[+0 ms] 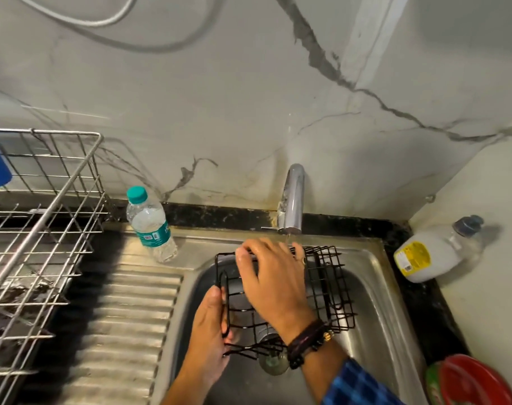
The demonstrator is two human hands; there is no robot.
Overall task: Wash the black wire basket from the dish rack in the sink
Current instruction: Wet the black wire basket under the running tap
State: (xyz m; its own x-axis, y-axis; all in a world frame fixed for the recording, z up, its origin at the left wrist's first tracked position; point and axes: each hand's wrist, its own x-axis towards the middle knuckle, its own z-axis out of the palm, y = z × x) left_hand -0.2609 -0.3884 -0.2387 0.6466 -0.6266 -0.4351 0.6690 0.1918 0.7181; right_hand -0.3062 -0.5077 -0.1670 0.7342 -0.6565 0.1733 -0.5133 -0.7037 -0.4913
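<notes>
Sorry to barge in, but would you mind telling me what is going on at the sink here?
A person is washing a black wire basket over the sink, right under the tap, from which a thin stream seems to run. The left hand grips the basket's left end, while the right hand lies across its top, fingers on the wires. The dish rack stands at the left.
</notes>
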